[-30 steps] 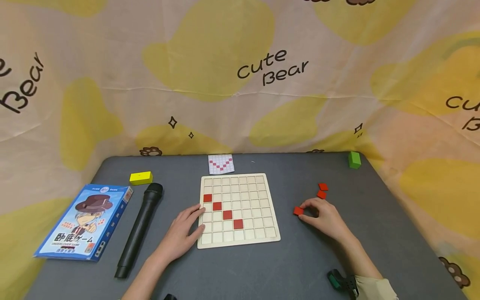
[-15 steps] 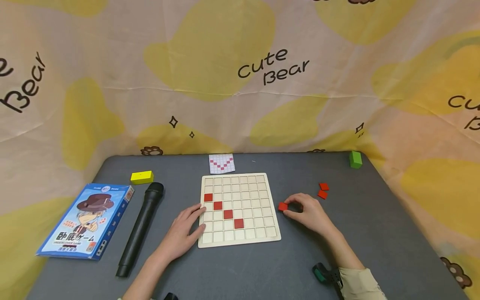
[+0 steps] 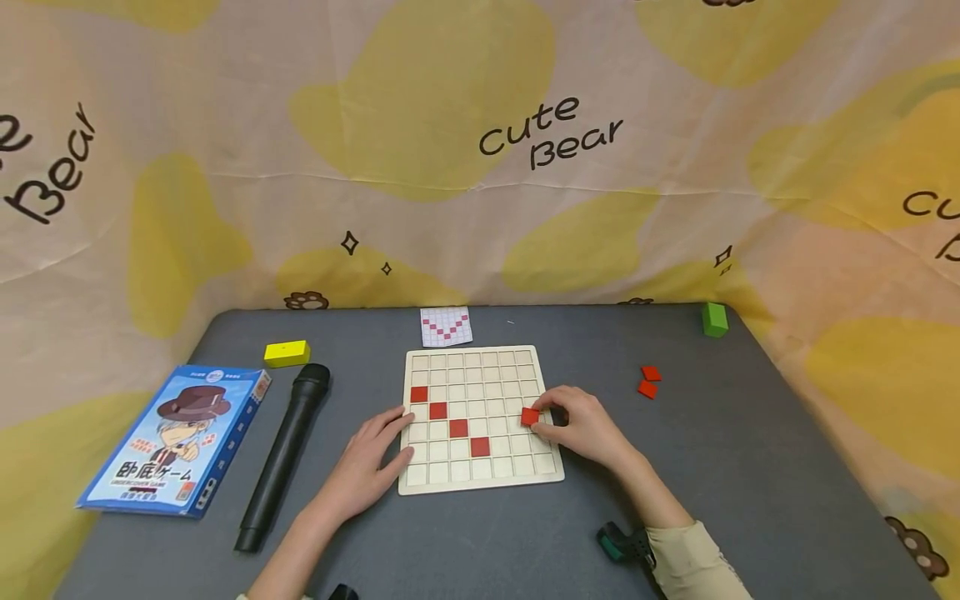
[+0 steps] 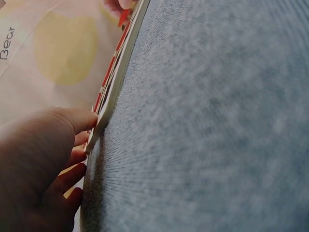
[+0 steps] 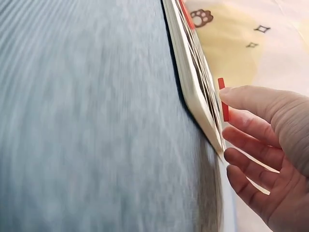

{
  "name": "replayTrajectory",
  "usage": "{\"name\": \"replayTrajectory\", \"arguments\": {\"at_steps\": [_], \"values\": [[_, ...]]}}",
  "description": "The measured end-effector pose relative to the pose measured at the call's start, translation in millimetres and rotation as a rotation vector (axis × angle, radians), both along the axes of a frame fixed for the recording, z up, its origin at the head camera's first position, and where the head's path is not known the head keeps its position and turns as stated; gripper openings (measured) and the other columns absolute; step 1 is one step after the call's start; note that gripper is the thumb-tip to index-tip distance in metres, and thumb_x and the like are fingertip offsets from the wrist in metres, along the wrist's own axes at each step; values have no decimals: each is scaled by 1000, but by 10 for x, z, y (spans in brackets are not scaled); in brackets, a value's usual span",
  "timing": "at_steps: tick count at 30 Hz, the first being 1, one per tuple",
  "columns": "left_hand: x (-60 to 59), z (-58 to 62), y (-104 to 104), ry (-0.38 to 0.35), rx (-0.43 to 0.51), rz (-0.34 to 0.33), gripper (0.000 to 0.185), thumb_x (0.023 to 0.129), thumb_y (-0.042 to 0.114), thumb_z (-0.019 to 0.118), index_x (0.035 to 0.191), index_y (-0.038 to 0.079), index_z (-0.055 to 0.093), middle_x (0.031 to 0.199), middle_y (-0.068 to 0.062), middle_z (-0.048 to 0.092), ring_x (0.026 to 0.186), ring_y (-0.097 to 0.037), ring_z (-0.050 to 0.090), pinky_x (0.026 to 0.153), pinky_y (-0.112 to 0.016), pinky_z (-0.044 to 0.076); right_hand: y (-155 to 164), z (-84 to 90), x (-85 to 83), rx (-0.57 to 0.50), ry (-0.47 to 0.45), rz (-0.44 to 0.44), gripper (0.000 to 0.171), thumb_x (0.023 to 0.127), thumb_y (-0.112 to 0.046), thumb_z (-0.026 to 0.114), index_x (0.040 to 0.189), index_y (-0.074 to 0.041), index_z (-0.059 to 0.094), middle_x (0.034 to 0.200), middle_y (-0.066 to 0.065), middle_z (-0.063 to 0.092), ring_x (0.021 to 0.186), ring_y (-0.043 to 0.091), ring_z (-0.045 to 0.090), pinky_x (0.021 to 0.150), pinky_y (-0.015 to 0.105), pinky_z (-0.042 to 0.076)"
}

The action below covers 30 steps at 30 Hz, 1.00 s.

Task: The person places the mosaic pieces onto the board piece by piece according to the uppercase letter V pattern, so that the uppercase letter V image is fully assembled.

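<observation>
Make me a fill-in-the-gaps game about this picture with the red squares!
The right hand pinches a ____ tile over the wooden board.
Four tiles already lie on the board in a ____ line.
The left hand rests on the board's ____ edge.
____ spare tiles lie on the table.

Missing words: red; diagonal; left; Two

Bare table (image 3: 600,350) right of board (image 3: 480,479) (two loose tiles (image 3: 648,382) there).

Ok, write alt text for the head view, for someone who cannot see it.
A right hand pinches a red tile over the right side of a wooden grid board, where four red tiles already run diagonally, while the left hand rests on the board's left edge. Two loose red tiles, a black microphone and a blue game box lie on the grey table.
</observation>
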<state>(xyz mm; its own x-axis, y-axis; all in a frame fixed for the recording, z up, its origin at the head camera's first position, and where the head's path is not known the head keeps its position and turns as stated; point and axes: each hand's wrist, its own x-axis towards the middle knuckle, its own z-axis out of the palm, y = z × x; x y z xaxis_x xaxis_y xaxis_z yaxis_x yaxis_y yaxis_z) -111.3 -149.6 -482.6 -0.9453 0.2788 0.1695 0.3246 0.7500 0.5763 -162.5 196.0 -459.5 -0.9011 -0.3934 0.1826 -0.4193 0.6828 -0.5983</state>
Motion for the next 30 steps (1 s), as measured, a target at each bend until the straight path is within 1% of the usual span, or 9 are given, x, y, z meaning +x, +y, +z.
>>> {"name": "replayTrajectory", "arguments": {"at_steps": [5,6,12,16,21,30], "values": [[-5,-5,0,11,3,1,51,90,18,69,138,8,55,144,-11,46,130,-34,42,98,-59,36,-129,3,-5,-7,2,40,22,80,-21,80,100,-17,72,98,-6,65,88,15,55,77,34,46],[-3,0,0,9,2,2,51,90,18,69,139,8,55,145,-11,46,130,-34,42,98,-59,36,-155,0,-8,-4,5,50,22,80,-21,80,100,-17,72,98,-6,66,89,15,55,77,34,46],[-4,7,-1,-6,-7,7,53,90,18,70,139,8,54,145,-12,45,131,-34,41,99,-60,36,-296,-17,-30,22,49,106,22,79,-20,80,99,-17,71,99,-7,67,98,15,57,88,37,46],[-5,0,-2,1,-10,7,52,90,18,69,139,8,54,145,-12,46,130,-34,42,99,-59,36,-363,-28,-44,35,78,121,21,78,-19,81,96,-17,71,101,-7,66,101,15,56,89,36,46],[-9,-18,-6,18,-4,2,52,90,18,70,138,7,55,144,-13,46,129,-35,42,98,-60,37,-402,-40,-37,41,71,114,21,78,-20,81,95,-17,71,105,-5,64,105,17,55,89,37,46],[-9,-21,-11,-3,2,-1,51,91,20,68,139,7,54,145,-12,46,130,-34,42,100,-59,35,-370,-56,1,1,56,127,24,80,-21,80,102,-13,73,111,-2,64,110,20,54,94,40,45]]}}
